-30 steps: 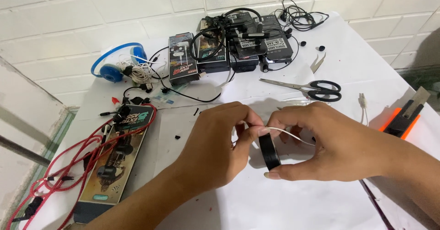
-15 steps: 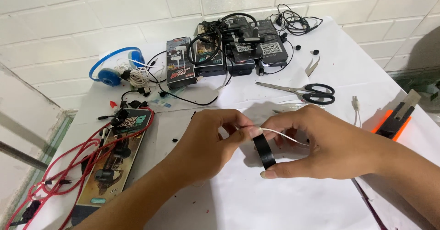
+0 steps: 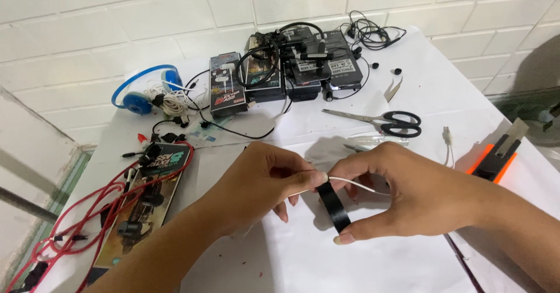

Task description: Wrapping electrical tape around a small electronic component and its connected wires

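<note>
Black tape roll [image 3: 333, 208] gripped by right hand [image 3: 402, 194] fingers; left hand [image 3: 262, 188] fingers pinch white wire [image 3: 353, 182]; dark packages [image 3: 280, 71] behind.

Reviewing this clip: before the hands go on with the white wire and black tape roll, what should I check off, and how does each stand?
1. Left hand pinches the white wire: ok.
2. Right hand grips the black tape roll: ok.
3. Tape end stuck to wire: cannot tell, fingers hide it.
4. Scissors lie beyond the hands, blades shut: ok.
5. Orange-and-black cutter, blade retracted: cannot tell.
</note>
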